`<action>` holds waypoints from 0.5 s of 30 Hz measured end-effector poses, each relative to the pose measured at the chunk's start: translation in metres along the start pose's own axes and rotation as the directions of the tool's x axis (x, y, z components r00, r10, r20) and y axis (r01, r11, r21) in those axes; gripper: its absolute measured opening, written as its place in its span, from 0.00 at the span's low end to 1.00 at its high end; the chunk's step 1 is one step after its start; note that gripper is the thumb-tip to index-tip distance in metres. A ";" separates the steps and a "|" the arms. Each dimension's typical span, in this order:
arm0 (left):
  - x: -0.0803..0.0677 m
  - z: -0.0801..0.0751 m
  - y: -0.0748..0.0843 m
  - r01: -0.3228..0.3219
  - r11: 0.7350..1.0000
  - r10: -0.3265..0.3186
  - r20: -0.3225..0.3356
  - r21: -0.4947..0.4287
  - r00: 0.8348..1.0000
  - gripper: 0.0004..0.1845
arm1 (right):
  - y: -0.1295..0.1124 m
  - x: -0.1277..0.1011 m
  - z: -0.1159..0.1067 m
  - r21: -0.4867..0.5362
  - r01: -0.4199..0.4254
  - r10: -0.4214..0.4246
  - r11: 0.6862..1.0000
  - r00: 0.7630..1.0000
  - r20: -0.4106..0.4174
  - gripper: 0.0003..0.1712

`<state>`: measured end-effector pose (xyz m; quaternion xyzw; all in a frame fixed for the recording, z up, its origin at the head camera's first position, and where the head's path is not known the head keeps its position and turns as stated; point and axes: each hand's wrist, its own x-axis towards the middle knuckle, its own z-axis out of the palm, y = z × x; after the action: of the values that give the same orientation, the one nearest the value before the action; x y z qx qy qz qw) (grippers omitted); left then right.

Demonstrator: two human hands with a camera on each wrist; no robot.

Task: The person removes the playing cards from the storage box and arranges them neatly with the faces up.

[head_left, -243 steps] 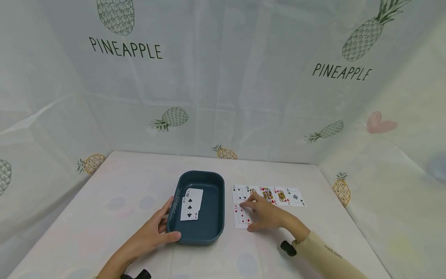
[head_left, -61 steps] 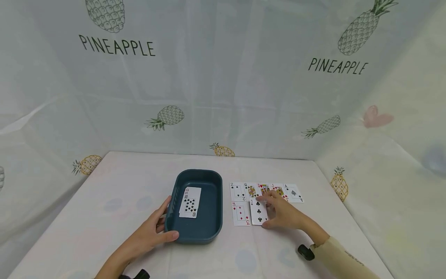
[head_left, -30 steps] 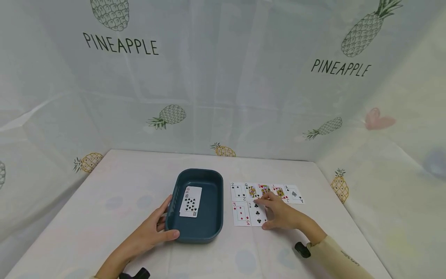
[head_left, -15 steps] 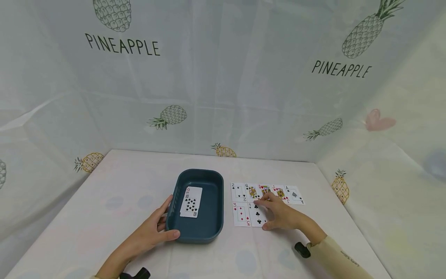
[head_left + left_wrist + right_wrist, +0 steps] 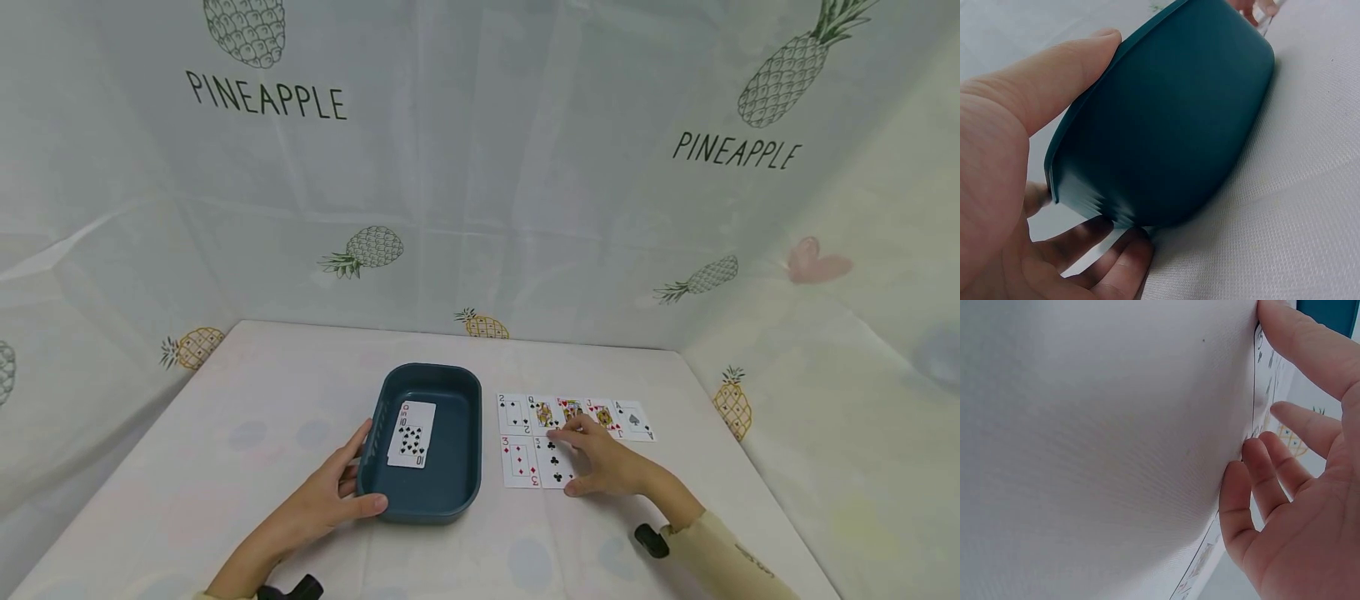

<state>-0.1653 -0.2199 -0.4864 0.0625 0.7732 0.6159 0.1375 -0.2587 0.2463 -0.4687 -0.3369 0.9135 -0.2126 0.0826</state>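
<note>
My left hand point(image 5: 322, 504) grips the near-left side of a dark teal tray point(image 5: 453, 450), thumb on its rim. In the left wrist view its fingers curl against the tray's outer wall point(image 5: 1166, 112). Inside lies a small pile of playing cards, the ten of spades point(image 5: 410, 442) on top. My right hand point(image 5: 603, 458) spans the three of clubs point(image 5: 554, 462) on the table, holding it by its short ends between thumb and fingers. The hand covers this card's right part. Left of it, edge to edge, lies the three of diamonds point(image 5: 518, 461).
Behind these two cards runs a row of several face-up cards, from a two point(image 5: 513, 410) to the ace of spades point(image 5: 634, 420). A pale patterned cloth point(image 5: 315, 383) covers the table. Pineapple-print sheeting point(image 5: 480, 167) rises behind and at both sides.
Since the oldest frame, the three of clubs has gone from the tray's pile to beside the three of diamonds. The ten of spades now shows in the tray. In the last half second, almost nothing moves.
</note>
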 end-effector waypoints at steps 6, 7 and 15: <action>0.000 0.000 0.001 -0.003 1.000 0.003 0.006 -0.005 1.000 0.61 | 0.000 -0.001 0.000 0.001 -0.016 0.016 1.000 1.000 0.001 0.48; 0.000 0.000 0.001 -0.002 1.000 0.002 0.006 -0.005 1.000 0.61 | 0.000 -0.002 0.000 0.005 -0.015 0.015 1.000 1.000 0.000 0.48; 0.000 0.000 0.000 -0.001 1.000 0.001 0.004 0.002 1.000 0.61 | -0.009 -0.001 -0.002 -0.019 0.027 -0.028 0.999 0.999 -0.041 0.47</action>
<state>-0.1653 -0.2201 -0.4866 0.0640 0.7736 0.6149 0.1388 -0.2533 0.2419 -0.4629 -0.3457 0.9123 -0.2120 0.0578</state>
